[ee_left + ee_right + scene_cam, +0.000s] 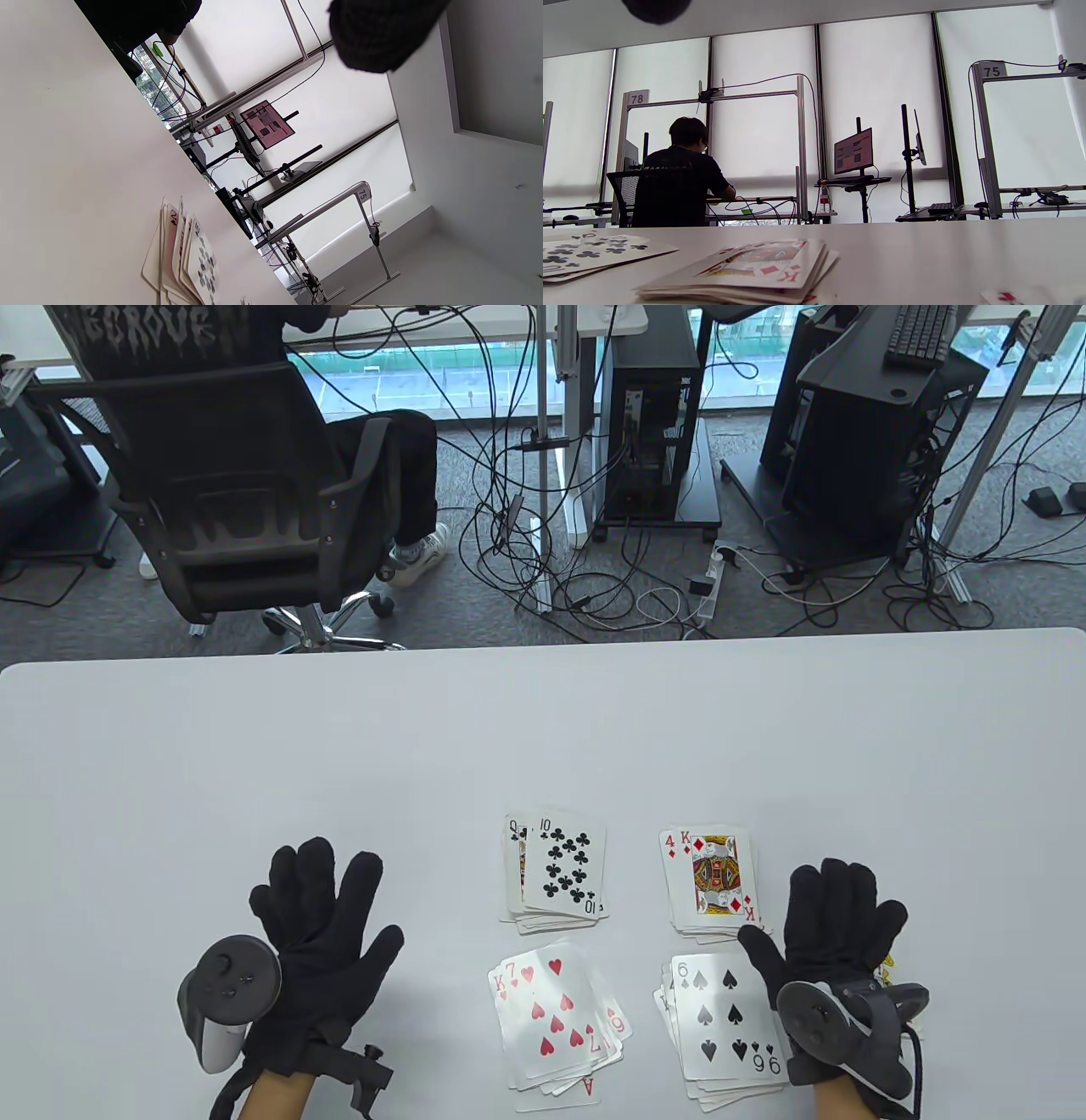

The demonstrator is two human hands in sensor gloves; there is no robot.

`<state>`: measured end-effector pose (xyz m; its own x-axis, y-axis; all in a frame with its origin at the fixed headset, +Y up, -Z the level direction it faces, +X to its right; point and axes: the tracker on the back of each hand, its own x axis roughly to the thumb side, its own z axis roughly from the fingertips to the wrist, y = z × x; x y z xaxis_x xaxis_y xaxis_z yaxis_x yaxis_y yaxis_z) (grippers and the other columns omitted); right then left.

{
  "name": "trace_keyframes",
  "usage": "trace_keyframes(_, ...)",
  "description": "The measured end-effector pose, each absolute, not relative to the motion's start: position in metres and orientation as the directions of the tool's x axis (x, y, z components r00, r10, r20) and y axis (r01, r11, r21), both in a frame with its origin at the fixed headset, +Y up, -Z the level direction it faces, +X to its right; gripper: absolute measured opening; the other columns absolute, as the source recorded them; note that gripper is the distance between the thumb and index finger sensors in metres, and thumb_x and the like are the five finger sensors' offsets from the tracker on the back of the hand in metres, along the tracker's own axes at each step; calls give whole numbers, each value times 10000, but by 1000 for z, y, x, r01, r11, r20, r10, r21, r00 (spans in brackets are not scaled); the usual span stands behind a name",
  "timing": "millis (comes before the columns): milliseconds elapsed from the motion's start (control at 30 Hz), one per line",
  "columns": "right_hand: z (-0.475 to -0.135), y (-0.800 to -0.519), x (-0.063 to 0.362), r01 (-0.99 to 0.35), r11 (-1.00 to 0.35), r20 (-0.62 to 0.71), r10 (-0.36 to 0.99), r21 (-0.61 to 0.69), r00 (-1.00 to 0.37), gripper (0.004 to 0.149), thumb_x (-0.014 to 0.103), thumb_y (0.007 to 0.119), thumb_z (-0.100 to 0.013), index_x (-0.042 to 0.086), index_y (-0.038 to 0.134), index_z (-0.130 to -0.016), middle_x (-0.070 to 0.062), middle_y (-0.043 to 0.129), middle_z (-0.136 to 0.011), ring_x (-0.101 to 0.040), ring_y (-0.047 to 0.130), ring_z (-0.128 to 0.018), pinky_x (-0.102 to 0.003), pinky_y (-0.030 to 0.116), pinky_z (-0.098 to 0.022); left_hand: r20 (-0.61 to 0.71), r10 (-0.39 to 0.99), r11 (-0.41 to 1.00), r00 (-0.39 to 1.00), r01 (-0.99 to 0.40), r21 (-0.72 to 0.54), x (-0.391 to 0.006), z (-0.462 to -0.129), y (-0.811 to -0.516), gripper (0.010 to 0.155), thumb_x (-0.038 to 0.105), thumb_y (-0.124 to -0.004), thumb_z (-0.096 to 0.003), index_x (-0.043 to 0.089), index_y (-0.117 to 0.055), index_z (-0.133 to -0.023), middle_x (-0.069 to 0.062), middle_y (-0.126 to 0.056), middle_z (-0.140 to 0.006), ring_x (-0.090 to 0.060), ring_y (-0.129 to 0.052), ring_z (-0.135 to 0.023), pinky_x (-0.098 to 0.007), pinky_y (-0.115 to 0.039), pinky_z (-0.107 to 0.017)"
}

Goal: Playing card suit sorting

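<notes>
Right hand (836, 929) flat on table (254, 746), fingers spread, grip wide, holding nothing; thumb tip at top right corner of spades pile (725, 1027), just right of diamonds pile (713, 882). A card edge shows under right hand's far side; suit cannot tell. Left hand (327, 929) flat, fingers splayed, grip wide and empty, well left of all piles. Hearts pile (556, 1022) between hands, seven on top; clubs pile (560, 869) behind it, ten on top. Person in office chair (229, 475) beyond table
</notes>
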<state>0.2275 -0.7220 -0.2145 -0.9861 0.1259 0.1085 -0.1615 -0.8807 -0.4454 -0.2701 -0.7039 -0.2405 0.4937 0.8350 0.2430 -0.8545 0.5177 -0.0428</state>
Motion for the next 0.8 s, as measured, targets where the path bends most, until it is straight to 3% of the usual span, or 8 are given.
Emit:
trace_keyframes(233, -215, -726, 228, -139, -897, 84, 114, -421, -990, 777, 531, 446, -550, 112, -5, -1023, -280, 44, -1055, -543, 40, -925, -801, 180, -552, 172, 845, 519, 506, -854, -38, -273, -243, -713, 706, 536, -766, -482, 620, -321, -1024, 447, 93, -1071, 204, 326, -989, -302, 345, -679)
trace_keyframes(800, -211, -727, 230, -203, -889, 54, 198, -411, -979, 769, 511, 450, -556, 94, 1, -1021, -294, 59, -1049, -551, 70, -927, -804, 206, -555, 147, 835, 543, 531, -838, -53, -270, -244, -717, 707, 544, -752, -486, 603, -306, -1032, 433, 98, -1075, 191, 327, -989, -292, 339, -678)
